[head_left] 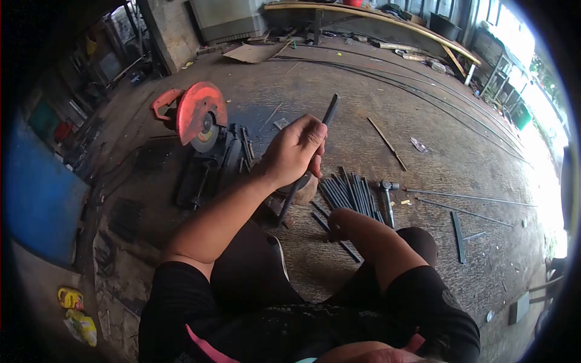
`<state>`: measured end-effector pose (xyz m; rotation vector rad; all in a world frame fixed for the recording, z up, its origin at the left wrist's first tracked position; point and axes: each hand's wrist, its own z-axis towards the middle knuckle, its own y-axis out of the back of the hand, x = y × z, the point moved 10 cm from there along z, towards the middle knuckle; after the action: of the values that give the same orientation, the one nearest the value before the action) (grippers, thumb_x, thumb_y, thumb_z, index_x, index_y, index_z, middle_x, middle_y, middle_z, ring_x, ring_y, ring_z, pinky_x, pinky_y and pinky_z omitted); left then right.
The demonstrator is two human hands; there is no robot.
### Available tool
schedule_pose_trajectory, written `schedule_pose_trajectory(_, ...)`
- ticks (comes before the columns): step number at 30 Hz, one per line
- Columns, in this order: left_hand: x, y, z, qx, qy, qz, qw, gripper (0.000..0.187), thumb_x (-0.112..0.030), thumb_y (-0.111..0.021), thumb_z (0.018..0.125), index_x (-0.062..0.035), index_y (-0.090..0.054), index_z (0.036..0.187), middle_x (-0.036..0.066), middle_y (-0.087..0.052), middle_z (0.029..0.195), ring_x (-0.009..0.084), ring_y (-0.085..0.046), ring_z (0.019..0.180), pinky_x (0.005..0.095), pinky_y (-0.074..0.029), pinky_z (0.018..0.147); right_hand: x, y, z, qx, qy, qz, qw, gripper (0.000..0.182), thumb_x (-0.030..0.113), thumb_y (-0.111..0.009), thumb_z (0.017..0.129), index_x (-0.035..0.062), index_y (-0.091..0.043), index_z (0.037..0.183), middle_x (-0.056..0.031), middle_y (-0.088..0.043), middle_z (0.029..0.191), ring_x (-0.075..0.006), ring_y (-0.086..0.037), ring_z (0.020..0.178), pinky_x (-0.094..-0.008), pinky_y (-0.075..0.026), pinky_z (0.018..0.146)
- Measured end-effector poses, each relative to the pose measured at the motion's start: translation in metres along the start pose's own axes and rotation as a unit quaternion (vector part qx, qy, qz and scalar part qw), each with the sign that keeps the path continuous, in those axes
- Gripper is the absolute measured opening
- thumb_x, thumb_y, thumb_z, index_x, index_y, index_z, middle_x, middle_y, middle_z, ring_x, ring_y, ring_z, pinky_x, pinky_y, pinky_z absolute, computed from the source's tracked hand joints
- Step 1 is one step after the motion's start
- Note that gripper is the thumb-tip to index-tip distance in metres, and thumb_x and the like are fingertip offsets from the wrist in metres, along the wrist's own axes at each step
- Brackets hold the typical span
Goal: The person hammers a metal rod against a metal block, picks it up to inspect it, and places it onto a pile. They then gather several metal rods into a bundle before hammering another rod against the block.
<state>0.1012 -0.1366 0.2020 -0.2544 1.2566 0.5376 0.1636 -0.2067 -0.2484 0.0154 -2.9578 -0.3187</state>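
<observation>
My left hand (296,148) is closed around a dark metal rod (331,111), which slants across the middle of the view. The rod's upper end sticks out past my thumb, and its lower end points down toward the floor near my knee. Low over the floor, my right hand (337,227) is bent at the wrist with its fingers curled inward. Loose rods (350,251) lie right beneath it, but what its fingers hold, if anything, is hidden. A bundle of similar cut rods (351,193) lies just beyond this hand, beside a hammer (388,196).
A red cut-off saw (203,112) stands on the floor to the left. Long thin bars (423,91) stretch across the floor at the back right. A flat metal strip (458,237) lies at right. Flattened cardboard (254,53) and a wooden bench (363,11) are at the back.
</observation>
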Motion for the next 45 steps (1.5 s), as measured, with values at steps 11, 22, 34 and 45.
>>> schedule_pose_trajectory(11,0.004,-0.026,0.033,-0.005,-0.008,-0.039,0.999,0.029,-0.033,-0.053,0.098,-0.0057,-0.045,0.09,0.003,-0.05,0.072,0.0146,-0.059,0.05,0.0285,-0.05,0.046,-0.02,-0.004,-0.153,-0.114,0.035,0.286,0.951,0.082,0.022,-0.076,0.078,0.0093,-0.03,0.145,-0.0224,-0.052,0.127,-0.0297,-0.065,0.091,-0.0387,-0.061,0.072)
schedule_pose_trajectory(22,0.03,-0.041,0.036,-0.056,0.025,0.022,0.998,0.032,-0.034,-0.056,0.096,-0.0051,-0.044,0.087,0.003,-0.052,0.071,0.0142,-0.059,0.049,0.0298,-0.051,0.047,0.03,0.038,-0.348,-0.571,0.316,0.381,0.654,0.056,0.04,-0.069,0.086,-0.0031,-0.056,0.118,-0.0147,-0.066,0.097,-0.02,-0.062,0.093,-0.033,-0.049,0.083)
schedule_pose_trajectory(34,0.003,-0.031,0.031,0.008,-0.015,-0.17,0.985,0.031,-0.029,-0.052,0.098,-0.0004,-0.057,0.109,0.006,-0.057,0.09,0.0171,-0.065,0.075,0.0319,-0.057,0.066,0.05,0.037,-0.33,-0.512,0.329,0.431,0.666,0.033,0.012,-0.067,0.087,-0.0017,-0.057,0.114,-0.011,-0.068,0.093,-0.0163,-0.065,0.087,-0.0309,-0.052,0.081)
schedule_pose_trajectory(45,0.008,0.001,0.036,-0.075,-0.084,-0.156,0.981,0.013,-0.02,-0.064,0.092,-0.0081,-0.061,0.097,0.0,-0.062,0.086,0.0121,-0.062,0.075,0.0291,-0.054,0.065,0.048,0.038,-0.332,-0.47,0.41,0.523,0.581,0.027,0.008,-0.064,0.089,-0.0035,-0.054,0.111,-0.0106,-0.063,0.099,-0.0177,-0.063,0.092,-0.0326,-0.052,0.081)
